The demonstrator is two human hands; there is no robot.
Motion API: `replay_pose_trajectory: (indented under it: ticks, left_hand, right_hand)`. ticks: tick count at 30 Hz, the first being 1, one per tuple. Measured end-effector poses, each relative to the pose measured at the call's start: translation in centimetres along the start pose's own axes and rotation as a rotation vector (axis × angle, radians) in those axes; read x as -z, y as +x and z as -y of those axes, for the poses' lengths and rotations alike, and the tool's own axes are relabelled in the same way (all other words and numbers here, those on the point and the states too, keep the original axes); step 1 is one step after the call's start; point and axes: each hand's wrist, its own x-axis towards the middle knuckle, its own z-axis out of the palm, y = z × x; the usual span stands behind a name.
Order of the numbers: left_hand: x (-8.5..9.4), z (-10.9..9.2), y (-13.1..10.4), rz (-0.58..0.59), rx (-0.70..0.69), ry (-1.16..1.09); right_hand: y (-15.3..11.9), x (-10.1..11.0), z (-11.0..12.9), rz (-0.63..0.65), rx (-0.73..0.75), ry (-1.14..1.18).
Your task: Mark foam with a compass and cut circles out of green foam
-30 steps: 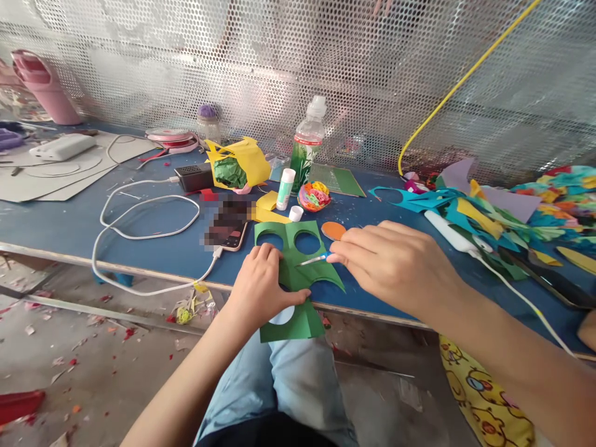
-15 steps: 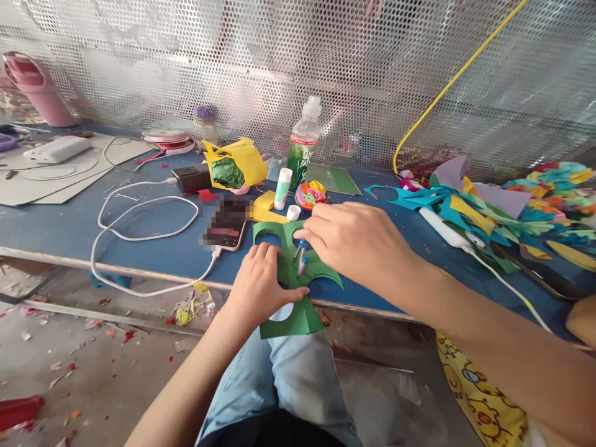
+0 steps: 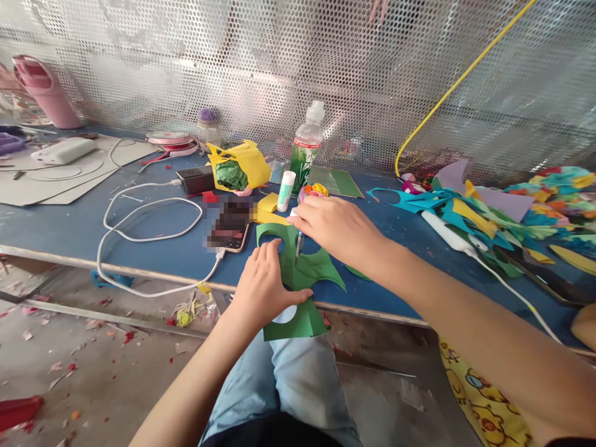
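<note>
A sheet of green paper (image 3: pixel 302 320) with rounded cut-outs lies on the blue table and hangs over its front edge. My left hand (image 3: pixel 263 279) holds it down on the left, thumb stretched across the sheet and fingertips at a cut-out. In a pinch above the paper, my right hand (image 3: pixel 338 226) grips a slim blue-and-silver drawing compass (image 3: pixel 300 243), its tip down on the sheet. Just behind are a white glue stick (image 3: pixel 285 191) and a colourful paper flower (image 3: pixel 313 190), partly covered by my right hand. Another green piece (image 3: pixel 357 272) shows below my right wrist.
A phone (image 3: pixel 230 225) with a white cable (image 3: pixel 153 295) lies left. Behind stand a plastic bottle (image 3: pixel 307 146) and a yellow paper shape (image 3: pixel 246 162). Coloured scraps (image 3: pixel 484 217) pile up at right. Perforated metal (image 3: pixel 261 68) backs the table (image 3: pixel 153 220).
My right hand has shifted slightly left and down, and the compass now stands more upright. It covers more of the flower and the white cap. My left hand stays on the paper.
</note>
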Motion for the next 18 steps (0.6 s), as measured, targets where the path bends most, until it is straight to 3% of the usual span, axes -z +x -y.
replay_pose_trajectory:
  ticks: [9,18]
  left_hand:
    - [-0.1,0.1,0.0,-0.03,-0.009,-0.013]
    - [0.0,0.0,0.0,-0.008,0.014,-0.028]
  right_hand:
    - [-1.6,1.8,1.7,0.02,0.169,0.104]
    - [-3.6,2.3,-0.2,0.011,0.182,0.298]
